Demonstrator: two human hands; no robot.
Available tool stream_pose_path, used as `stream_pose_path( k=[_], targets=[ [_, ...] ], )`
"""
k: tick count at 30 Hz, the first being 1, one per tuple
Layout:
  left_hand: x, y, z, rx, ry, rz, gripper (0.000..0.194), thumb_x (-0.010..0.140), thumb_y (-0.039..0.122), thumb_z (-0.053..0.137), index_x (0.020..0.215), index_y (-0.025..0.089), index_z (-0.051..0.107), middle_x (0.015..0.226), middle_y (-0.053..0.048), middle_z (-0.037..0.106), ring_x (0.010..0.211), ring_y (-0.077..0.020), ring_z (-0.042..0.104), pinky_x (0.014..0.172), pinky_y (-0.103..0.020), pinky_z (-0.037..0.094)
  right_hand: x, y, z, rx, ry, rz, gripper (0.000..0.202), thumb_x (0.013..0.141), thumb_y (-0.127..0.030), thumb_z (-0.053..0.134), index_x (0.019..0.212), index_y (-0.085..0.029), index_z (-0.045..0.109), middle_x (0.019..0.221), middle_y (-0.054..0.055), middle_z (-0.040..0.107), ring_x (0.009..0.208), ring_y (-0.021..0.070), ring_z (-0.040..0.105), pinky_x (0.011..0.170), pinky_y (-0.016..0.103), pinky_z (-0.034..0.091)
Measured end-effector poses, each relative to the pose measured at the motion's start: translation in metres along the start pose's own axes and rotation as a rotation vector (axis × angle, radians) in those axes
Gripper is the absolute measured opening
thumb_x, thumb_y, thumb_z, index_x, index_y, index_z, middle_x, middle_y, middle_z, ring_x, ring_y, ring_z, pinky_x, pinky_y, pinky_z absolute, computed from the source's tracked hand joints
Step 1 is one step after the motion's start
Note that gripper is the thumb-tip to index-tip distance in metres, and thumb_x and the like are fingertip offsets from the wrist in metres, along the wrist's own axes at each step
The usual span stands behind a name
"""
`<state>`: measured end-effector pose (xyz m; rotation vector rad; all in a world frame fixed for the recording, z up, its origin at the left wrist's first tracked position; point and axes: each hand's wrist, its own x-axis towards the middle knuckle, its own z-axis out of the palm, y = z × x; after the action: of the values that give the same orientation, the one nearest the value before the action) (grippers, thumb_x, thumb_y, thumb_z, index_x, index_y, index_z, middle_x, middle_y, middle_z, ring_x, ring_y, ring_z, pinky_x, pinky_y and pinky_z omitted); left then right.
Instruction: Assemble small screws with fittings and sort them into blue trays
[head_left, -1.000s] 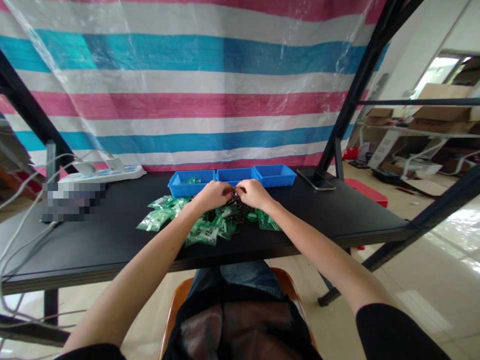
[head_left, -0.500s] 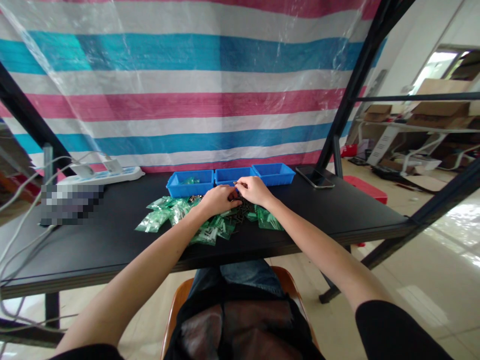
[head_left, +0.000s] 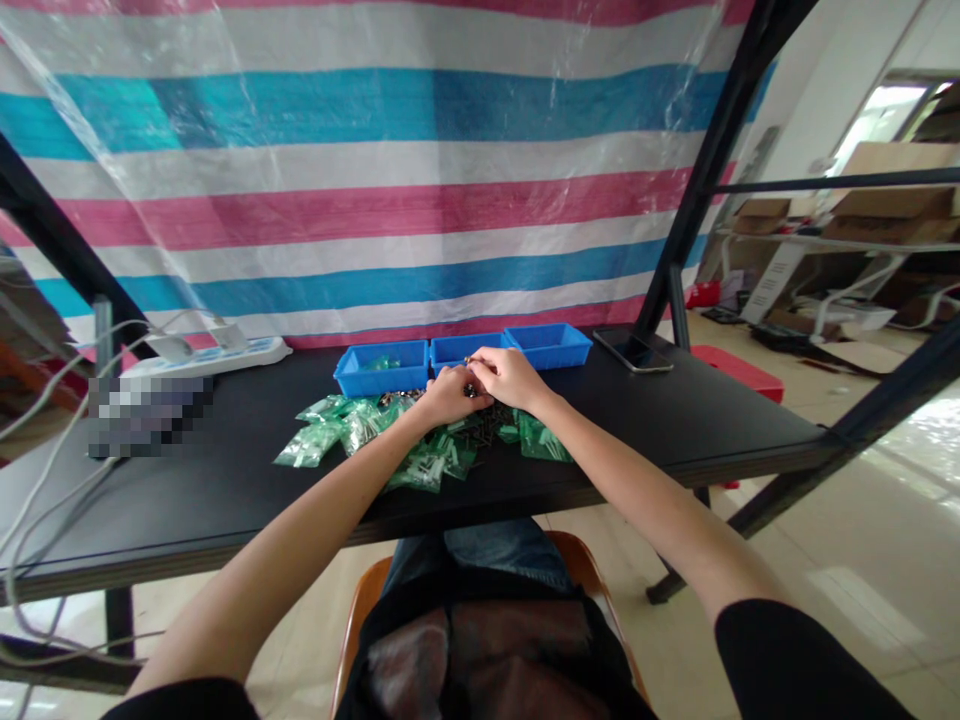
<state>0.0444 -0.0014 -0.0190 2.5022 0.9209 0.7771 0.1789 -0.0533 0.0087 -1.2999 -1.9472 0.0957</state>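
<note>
My left hand [head_left: 454, 394] is closed around small dark metal pieces, too small to name. Touching or nearly touching it, my right hand [head_left: 508, 378] pinches something tiny at its fingertips. Both are just in front of the middle blue tray [head_left: 457, 349]. Below them lies a pile of small screws [head_left: 480, 432]. Green plastic bags of white parts [head_left: 306, 443] spread to the left of the pile, and another green bag [head_left: 544, 438] lies to its right. The left blue tray [head_left: 381, 380] holds a green bag; the right blue tray [head_left: 551, 347] stands beside the middle one.
A phone [head_left: 634, 351] lies right of the trays on the black table [head_left: 720, 415]. At the left are a white power strip [head_left: 255, 353], cables and a blurred-out item [head_left: 146, 415]. Black frame posts rise at both sides, before a striped sheet [head_left: 375, 220].
My left hand has shifted slightly right, closer to my right hand, and dark metal pieces show more clearly in it. The whole view has moved slightly.
</note>
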Motion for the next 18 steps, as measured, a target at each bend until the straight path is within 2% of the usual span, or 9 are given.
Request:
stream_pose_path(
  k=[3,6,9,13,15,18],
  targets=[
    [0.001,0.003,0.000,-0.014,-0.052,-0.019,0.013,0.066,0.029,0.063,0.070,0.016,0.064,0.075,-0.003,0.065,0.077,-0.0198,0.058,0.073,-0.028,0.046,0.000,0.000,-0.001,-0.009,0.012,-0.010,0.019,0.084,-0.020,0.046,0.074,-0.017,0.062,0.059,-0.001,0.059,0.056,0.0120,0.052,0.060,0.024,0.036],
    [0.000,0.005,-0.002,-0.030,-0.050,-0.043,0.013,0.068,0.027,0.059,0.068,0.015,0.064,0.071,-0.003,0.065,0.070,-0.0176,0.058,0.068,-0.027,0.044,0.000,-0.002,-0.002,0.006,0.037,-0.021,0.019,0.084,-0.021,0.046,0.076,-0.017,0.063,0.061,0.000,0.061,0.057,0.0125,0.053,0.059,0.024,0.037],
    [-0.002,0.004,-0.007,-0.096,0.039,-0.091,0.013,0.069,0.025,0.055,0.069,0.014,0.062,0.071,-0.002,0.065,0.067,-0.0157,0.057,0.066,-0.025,0.043,-0.001,-0.004,-0.003,0.063,0.099,-0.014,0.019,0.085,-0.024,0.045,0.082,-0.017,0.062,0.067,0.002,0.064,0.062,0.0140,0.058,0.060,0.023,0.039],
    [-0.004,0.002,-0.010,-0.316,0.143,-0.148,0.008,0.067,0.022,0.053,0.070,0.015,0.054,0.064,0.001,0.060,0.060,-0.0125,0.054,0.058,-0.023,0.041,-0.002,-0.006,-0.004,0.120,0.144,-0.035,0.019,0.086,-0.026,0.045,0.087,-0.017,0.061,0.072,0.003,0.066,0.068,0.0160,0.061,0.064,0.025,0.043],
    [-0.005,0.001,-0.011,-0.380,0.174,-0.133,0.006,0.066,0.021,0.052,0.068,0.015,0.052,0.063,0.002,0.058,0.060,-0.0119,0.053,0.058,-0.023,0.041,-0.003,-0.007,-0.003,0.131,0.140,-0.057,0.018,0.086,-0.026,0.045,0.088,-0.017,0.061,0.077,0.004,0.067,0.070,0.0166,0.062,0.067,0.026,0.045],
    [-0.005,0.001,-0.012,-0.350,0.227,-0.101,0.007,0.067,0.022,0.053,0.068,0.015,0.053,0.066,0.000,0.059,0.064,-0.0127,0.054,0.062,-0.024,0.042,-0.004,-0.009,-0.003,0.131,0.130,-0.071,0.017,0.087,-0.025,0.044,0.090,-0.018,0.060,0.081,0.004,0.068,0.075,0.0175,0.063,0.070,0.028,0.046]
  ],
)
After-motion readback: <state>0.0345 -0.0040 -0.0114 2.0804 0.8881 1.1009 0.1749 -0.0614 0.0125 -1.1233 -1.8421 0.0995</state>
